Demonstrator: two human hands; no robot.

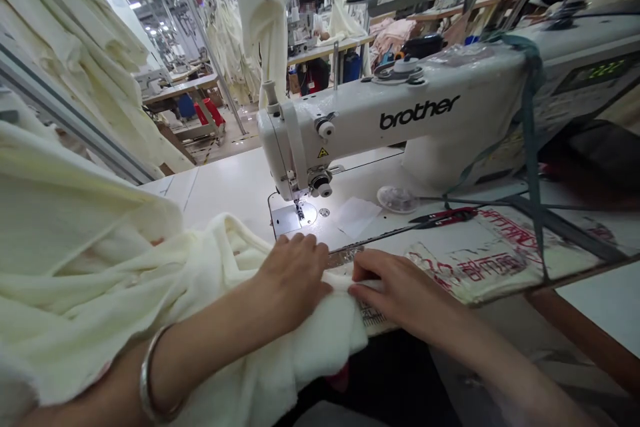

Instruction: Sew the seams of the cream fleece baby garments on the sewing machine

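Pressing cream fabric (pixel 100 267), left hand (pixel 293 280) fingers flat; right hand (pixel 400 293) pinching edge; sewing machine (pixel 400 113) ahead, snips (pixel 443 216) beyond

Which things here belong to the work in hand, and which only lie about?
In use: soft cream fabric, under the left hand and pinched by the right hand; white Brother sewing machine.
Lying about: red-handled thread snips; clear round plastic disc; white square patch.
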